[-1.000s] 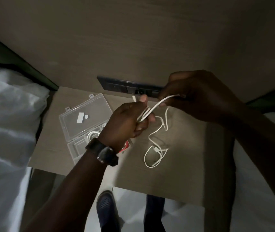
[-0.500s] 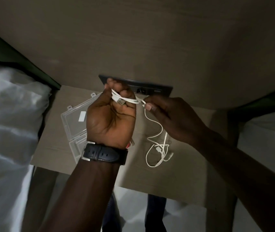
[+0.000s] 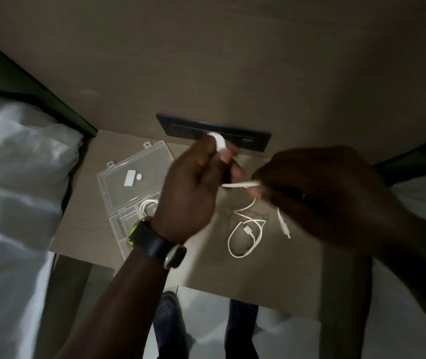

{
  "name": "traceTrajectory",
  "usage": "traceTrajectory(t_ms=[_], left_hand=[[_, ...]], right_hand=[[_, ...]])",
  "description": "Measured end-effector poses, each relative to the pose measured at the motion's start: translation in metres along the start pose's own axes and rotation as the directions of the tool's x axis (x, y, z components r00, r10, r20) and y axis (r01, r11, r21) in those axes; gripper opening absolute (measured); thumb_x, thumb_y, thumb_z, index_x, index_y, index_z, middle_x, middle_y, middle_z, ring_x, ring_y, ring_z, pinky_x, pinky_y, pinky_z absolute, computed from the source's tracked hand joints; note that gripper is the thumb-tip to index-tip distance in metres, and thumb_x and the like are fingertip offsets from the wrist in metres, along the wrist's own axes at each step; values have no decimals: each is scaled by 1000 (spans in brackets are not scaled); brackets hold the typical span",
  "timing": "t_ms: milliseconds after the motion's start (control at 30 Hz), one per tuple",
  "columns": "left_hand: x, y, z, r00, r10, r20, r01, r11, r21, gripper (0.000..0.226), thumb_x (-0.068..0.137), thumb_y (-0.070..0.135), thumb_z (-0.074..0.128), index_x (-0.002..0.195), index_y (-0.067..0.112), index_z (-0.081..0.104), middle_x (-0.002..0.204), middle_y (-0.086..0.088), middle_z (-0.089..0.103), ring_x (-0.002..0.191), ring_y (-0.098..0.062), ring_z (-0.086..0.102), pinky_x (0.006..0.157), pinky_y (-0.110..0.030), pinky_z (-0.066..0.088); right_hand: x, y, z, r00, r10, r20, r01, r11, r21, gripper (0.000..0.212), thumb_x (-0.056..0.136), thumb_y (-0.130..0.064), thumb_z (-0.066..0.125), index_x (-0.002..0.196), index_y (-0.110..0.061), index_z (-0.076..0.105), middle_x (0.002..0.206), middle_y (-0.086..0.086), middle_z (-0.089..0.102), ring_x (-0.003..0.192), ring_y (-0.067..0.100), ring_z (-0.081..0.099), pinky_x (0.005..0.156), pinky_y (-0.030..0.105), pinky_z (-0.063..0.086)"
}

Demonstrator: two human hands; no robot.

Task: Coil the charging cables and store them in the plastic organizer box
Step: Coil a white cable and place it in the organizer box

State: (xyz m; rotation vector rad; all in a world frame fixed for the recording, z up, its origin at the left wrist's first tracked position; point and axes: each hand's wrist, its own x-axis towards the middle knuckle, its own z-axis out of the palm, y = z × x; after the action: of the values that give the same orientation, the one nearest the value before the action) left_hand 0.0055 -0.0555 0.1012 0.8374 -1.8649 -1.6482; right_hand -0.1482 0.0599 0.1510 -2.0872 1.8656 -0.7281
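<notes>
My left hand [image 3: 196, 187], with a dark watch on its wrist, is raised above the small table and closed around loops of a white charging cable [image 3: 241, 185]. My right hand [image 3: 318, 193] pinches the same cable a short way to the right, so a taut stretch runs between the two hands. The rest of the cable hangs down to a loose loop [image 3: 243, 237] lying on the table, and a plug end [image 3: 284, 225] lies beside it. The clear plastic organizer box [image 3: 134, 177] lies open at the left, with another white coiled cable [image 3: 148, 204] inside.
The wooden bedside table [image 3: 271, 275] stands between two beds with white bedding [image 3: 12, 203]. A black socket panel [image 3: 180, 126] sits on the wall behind it. My feet in dark shoes [image 3: 168, 314] stand on the pale floor below the table's front edge.
My right hand has swung out to the right and pulled the cable taut. My left hand has turned, with more of the cable wound around its fingers. The loop on the table is smaller.
</notes>
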Motion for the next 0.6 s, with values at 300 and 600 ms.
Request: traceTrajectory(t_ms=[300, 600], left_hand=[[-10, 19, 6, 881, -263, 392, 471, 419, -777, 39, 101, 38, 36, 81, 14, 60, 50, 9, 40, 41, -5, 36, 44, -19, 23], [3, -2, -12, 936, -278, -217, 74, 757, -650, 28, 105, 19, 34, 94, 6, 57, 75, -5, 60, 70, -19, 60, 66, -27, 51]], right_hand=[[21, 50, 37, 861, 450, -237, -297, 823, 483, 8, 88, -24, 71, 86, -18, 76, 80, -6, 72, 74, 13, 65, 72, 40, 52], [-36, -18, 82, 947, 239, 215, -296, 910, 292, 11, 98, -38, 47, 87, -39, 46, 73, -24, 52, 68, -5, 48, 63, 28, 40]])
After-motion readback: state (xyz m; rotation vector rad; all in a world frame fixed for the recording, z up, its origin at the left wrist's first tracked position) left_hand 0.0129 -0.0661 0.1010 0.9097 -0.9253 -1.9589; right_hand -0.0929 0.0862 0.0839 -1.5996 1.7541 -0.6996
